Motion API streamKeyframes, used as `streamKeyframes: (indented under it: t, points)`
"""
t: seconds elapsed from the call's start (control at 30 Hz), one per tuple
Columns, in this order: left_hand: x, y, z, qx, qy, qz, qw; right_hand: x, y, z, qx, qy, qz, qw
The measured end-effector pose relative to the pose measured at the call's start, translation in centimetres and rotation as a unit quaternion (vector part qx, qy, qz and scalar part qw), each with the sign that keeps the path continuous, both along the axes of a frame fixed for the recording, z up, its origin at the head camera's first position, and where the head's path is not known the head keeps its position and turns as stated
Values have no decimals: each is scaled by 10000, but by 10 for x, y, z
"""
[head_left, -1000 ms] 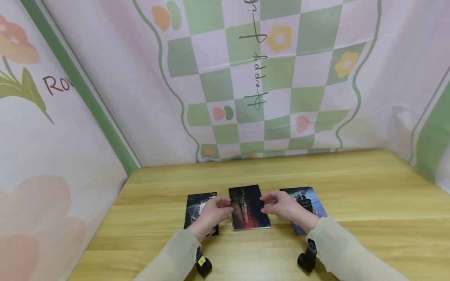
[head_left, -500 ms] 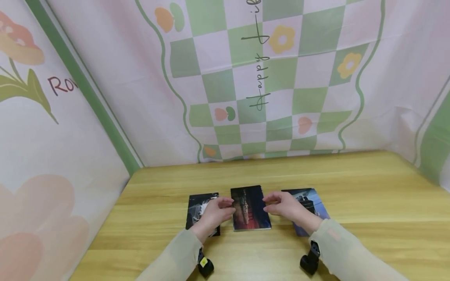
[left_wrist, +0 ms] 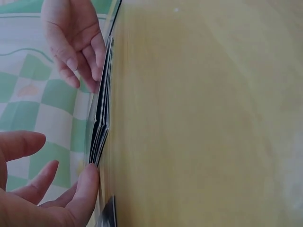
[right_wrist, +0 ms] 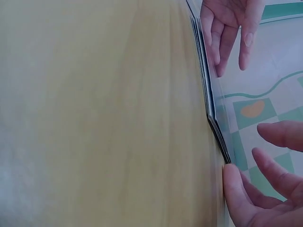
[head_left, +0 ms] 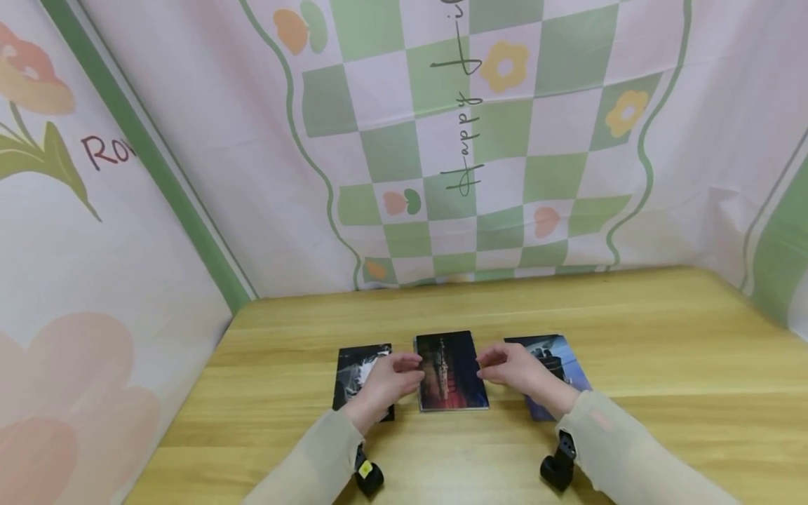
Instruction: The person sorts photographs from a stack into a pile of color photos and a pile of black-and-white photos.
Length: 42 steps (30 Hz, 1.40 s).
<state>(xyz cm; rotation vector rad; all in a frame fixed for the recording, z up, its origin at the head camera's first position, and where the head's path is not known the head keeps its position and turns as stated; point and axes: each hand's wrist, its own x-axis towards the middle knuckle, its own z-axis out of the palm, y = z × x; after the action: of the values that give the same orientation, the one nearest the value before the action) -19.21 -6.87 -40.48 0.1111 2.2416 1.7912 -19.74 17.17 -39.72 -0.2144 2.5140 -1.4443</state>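
Middle stack (head_left: 451,386) sits a touch farther toward 3 o'clock

Compared with half a second ago, the right grip (head_left: 520,372) is slightly nearer 3 o'clock, and more of a thin pale rim shows along the stack's 9 o'clock side. The left grip (head_left: 384,384) barely differs. The cards lie flat on the desk (head_left: 442,456) between the two grips, with a left pile (head_left: 348,368) at their 9 o'clock and a right pile (head_left: 571,365) at their 3 o'clock, each partly covered by an arm or fingers.

Neither grip is clenched. Both have loose, spread fingers; in the wrist views one digit of each appears to meet the edge of the stack, bracing it from either side rather than pinching it. Those views also show several thin layers, their edges slightly staggered.

Squaring the cards looks like the step in hand. Next probably calls for light, even pressure from 9 and 3 o'clock together; a harder push from one side could slide the upper layers out of line.
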Motion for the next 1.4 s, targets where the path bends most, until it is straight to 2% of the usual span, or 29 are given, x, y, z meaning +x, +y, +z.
streamKeyframes:
  t: [0.37,0.73,1.1,1.4]
  points:
    - [-2,-4,1,-144,57,145,9998,0,-6,3,-319,-190,-172,9992]
    - [1,-1,1,-76,196,149,9997,3,-4,11,-344,-216,-214,9989]
    - [2,-1,2,-124,256,128,9995,1,-3,7,-505,-316,-284,9978]
    - [4,-2,5,164,222,312,9991,2,-6,7,-811,-344,-443,9951]
